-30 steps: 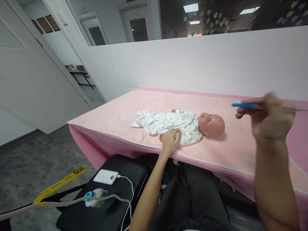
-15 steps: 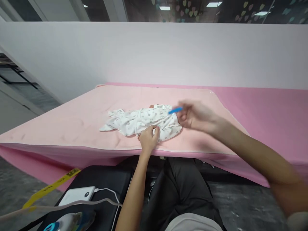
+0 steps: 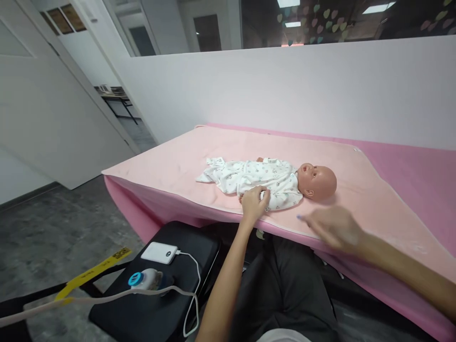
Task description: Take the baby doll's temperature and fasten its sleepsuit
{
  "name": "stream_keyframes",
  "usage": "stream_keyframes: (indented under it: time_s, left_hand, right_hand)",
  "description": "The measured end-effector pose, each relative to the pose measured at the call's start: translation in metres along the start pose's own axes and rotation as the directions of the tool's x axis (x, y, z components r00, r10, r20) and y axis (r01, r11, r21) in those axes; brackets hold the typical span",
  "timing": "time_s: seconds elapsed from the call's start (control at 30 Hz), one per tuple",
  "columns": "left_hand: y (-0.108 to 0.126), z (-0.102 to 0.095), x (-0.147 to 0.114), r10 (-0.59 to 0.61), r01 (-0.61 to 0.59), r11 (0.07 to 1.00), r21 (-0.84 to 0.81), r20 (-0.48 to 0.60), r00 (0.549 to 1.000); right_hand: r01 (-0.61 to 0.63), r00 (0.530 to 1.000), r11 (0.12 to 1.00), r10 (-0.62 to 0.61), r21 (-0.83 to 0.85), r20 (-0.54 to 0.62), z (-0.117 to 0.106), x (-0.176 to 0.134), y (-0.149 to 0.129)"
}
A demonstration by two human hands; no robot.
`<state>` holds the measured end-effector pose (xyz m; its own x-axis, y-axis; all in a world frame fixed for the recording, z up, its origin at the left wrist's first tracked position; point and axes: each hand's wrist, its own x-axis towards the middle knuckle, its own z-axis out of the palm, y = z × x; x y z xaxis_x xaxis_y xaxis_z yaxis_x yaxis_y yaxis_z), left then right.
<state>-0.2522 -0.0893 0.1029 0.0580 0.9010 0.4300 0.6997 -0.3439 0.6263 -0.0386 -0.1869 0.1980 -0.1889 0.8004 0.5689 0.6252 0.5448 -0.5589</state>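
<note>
The doll (image 3: 272, 173), dressed in white patterned clothing, lies on its back on a pale pink sheet (image 3: 160, 171). The person's left hand (image 3: 254, 203) is at the near side of its body, thumb and fingers curled together with a bit of the white clothing gripped between them; the doll's head and legs are clear of these fingers, to right and left. The right hand (image 3: 335, 229), smeared by motion, is nearer than the doll's head and apart from it. Its fingers are drawn in on a slender blue-tipped object (image 3: 299, 217), whose tip pokes out leftward; most of it is hidden or blurred.

A bottle (image 3: 148, 279) with a blue cap rests on a black seat (image 3: 131, 316) at the near left; what is inside cannot be made out. A white device (image 3: 159, 252) with a white cable (image 3: 197, 278) plugged in lies just beyond it.

The doll's long axis runs roughly left to right, head to the right, legs to the left, face upward. Past the sheet's far edge stands a white wall (image 3: 302, 90).
</note>
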Motion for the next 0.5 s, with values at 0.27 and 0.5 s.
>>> stream_keyframes:
  time_s: [0.27, 0.5]
  left_hand:
    - [-0.001, 0.004, -0.004, 0.068, -0.065, 0.994, 0.085, -0.039, 0.997]
    - [0.034, 0.013, 0.011, 0.396, -0.352, 0.883, 0.311, -0.09, 0.914]
  right_hand:
    - [0.265, 0.964, 0.725, -0.221, -0.635, 0.151, -0.01, -0.03, 0.081]
    - [0.219, 0.965, 0.644, -0.031, -0.733, 0.261, 0.006, -0.038, 0.125]
